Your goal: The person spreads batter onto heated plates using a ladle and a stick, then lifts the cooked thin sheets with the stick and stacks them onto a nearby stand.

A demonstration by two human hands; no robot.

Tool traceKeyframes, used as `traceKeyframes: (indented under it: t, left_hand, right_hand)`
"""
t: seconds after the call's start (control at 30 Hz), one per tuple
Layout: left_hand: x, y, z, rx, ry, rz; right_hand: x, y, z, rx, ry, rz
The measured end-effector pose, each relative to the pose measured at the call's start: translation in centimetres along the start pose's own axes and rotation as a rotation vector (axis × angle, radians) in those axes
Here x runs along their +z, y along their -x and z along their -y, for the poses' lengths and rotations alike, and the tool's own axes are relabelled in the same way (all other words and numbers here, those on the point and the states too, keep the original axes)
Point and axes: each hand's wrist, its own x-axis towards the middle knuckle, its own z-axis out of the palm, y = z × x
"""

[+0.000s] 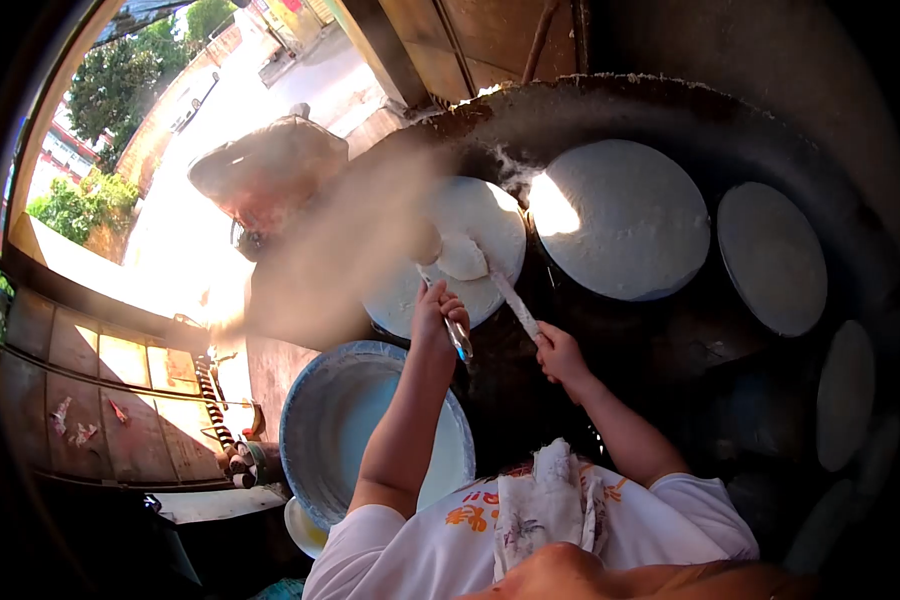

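My left hand (pixel 438 316) is wrapped round the metal handle of a ladle (pixel 461 345). Its round end lies over a white round sheet of batter (pixel 395 300). In my right hand (pixel 562 356) is the batter-coated stick of a paddle (pixel 511 300), whose flat, whitish head overlaps the same sheet. The two tools meet close together above the sheet. A blue-rimmed basin (pixel 300 402) with pale liquid in it stands below my left forearm. Steam blurs the left part of the sheet.
More white round sheets (pixel 620 220) lie to the right, with another (pixel 773 258) beyond and several along the right edge. A dark, high curved rim (pixel 670 95) runs behind them. A pale bowl (pixel 305 528) sits under the basin. A bag-like bundle (pixel 270 165) is at upper left.
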Motion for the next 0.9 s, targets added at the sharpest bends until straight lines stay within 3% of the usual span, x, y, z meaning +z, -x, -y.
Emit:
traceKeyframes:
  t: [0.07,0.13,0.17,0.23,0.3,0.33,0.4,0.47,0.53,0.6,0.63,0.7,0.73,0.83,0.9]
  left_hand:
    - [-1.8,-0.9,3.6,0.048,0.129,-0.023]
    - [-2.0,-0.6,6.3,0.126,0.241,0.128]
    - [-2.4,-0.3,6.1,-0.034,0.457,0.269]
    - [-1.0,1.7,4.4,-0.324,0.845,0.465]
    - [1.4,7.0,3.4,-0.312,0.951,0.535]
    - [1.2,9.9,3.2,-0.295,0.987,0.557]
    - [-0.4,13.5,1.3,-0.177,0.823,0.690]
    - [-2.5,17.0,-1.4,-0.087,0.644,0.732]
    - [-5.9,20.2,-4.1,-0.054,0.503,0.635]
    - [-10.8,22.4,-6.2,-0.087,0.486,0.380]
    - [-14.0,22.3,-6.9,-0.107,0.487,0.229]
    - [-20.6,19.6,-8.5,-0.118,0.414,-0.018]
    - [-27.5,14.7,-9.8,-0.064,0.262,-0.139]
    - [-30.9,9.3,-2.9,-0.030,-0.019,-0.354]
    - [-29.9,6.7,2.5,-0.037,-0.178,-0.368]
  right_hand:
    - [2.3,-1.1,-0.2,0.031,-0.051,0.102]
    - [3.0,-1.7,1.3,-0.191,0.205,0.149]
    - [3.9,-4.9,-2.3,-0.781,0.331,-0.065]
    - [2.7,-1.2,3.5,-0.606,0.644,-0.106]
    - [1.8,-1.9,6.2,-0.682,0.549,-0.184]
    - [0.8,-3.3,4.6,-0.783,0.347,-0.267]
    - [-1.0,-5.6,1.0,-0.576,0.463,-0.188]
    - [1.0,-2.0,-1.1,-0.538,0.531,0.000]
    - [2.9,2.1,-0.8,-0.583,0.640,0.089]
    - [2.3,3.7,-1.4,-0.607,0.421,-0.125]
    - [1.0,4.7,-2.2,-0.523,0.449,-0.258]
    - [-0.8,8.7,-6.5,-0.524,0.436,-0.146]
    - [-1.8,10.7,-8.8,-0.523,0.428,-0.091]
    - [-2.9,21.0,-9.9,-0.395,0.474,-0.149]
    - [-5.5,26.7,-11.4,-0.354,0.417,-0.379]
